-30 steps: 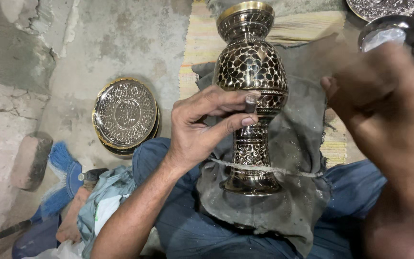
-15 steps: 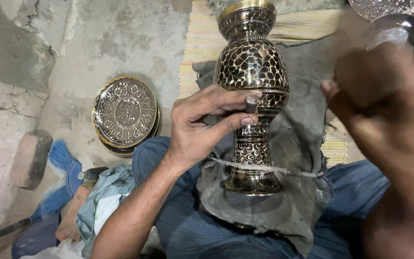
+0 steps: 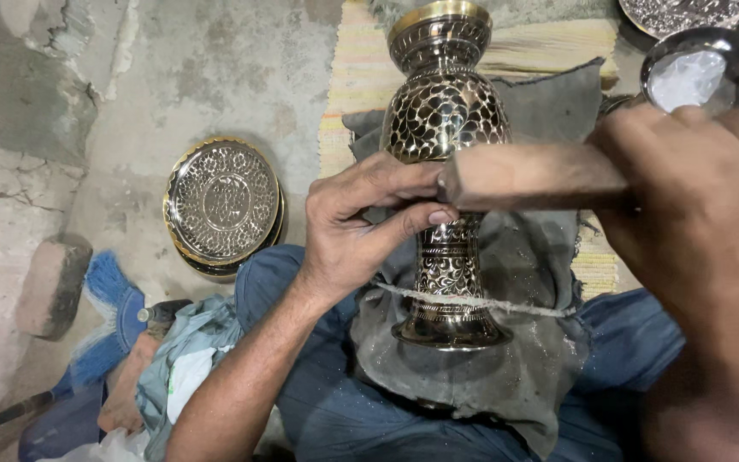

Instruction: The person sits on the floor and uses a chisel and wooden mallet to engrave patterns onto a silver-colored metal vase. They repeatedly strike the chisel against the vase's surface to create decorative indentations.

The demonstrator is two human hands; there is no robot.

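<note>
Seen from above, our left hand (image 3: 357, 227) curls around the narrow waist of a tall engraved metal vase (image 3: 446, 128), thumb and fingers pinched closed against it, though whether they also pinch a small tool there we cannot tell; the vase stands upright on a grey cloth (image 3: 506, 359) spread over our lap, its flared foot held down by a thin cord (image 3: 515, 304) running across the base. Our right hand (image 3: 703, 205) is clenched around a wooden mallet (image 3: 532, 175), whose blunt end meets the fingers of the left hand at the vase's neck; the mallet and hand are blurred. Blue trousers (image 3: 318, 402) show beneath the cloth. On the bare concrete floor (image 3: 198, 68) to the left lie stacked engraved round plates (image 3: 222, 201), near a brick (image 3: 51, 287) and a blue brush (image 3: 109, 321). A striped woven mat (image 3: 361, 77) lies behind the vase, and at the upper right sits a shiny metal bowl (image 3: 703, 73) holding something white
</note>
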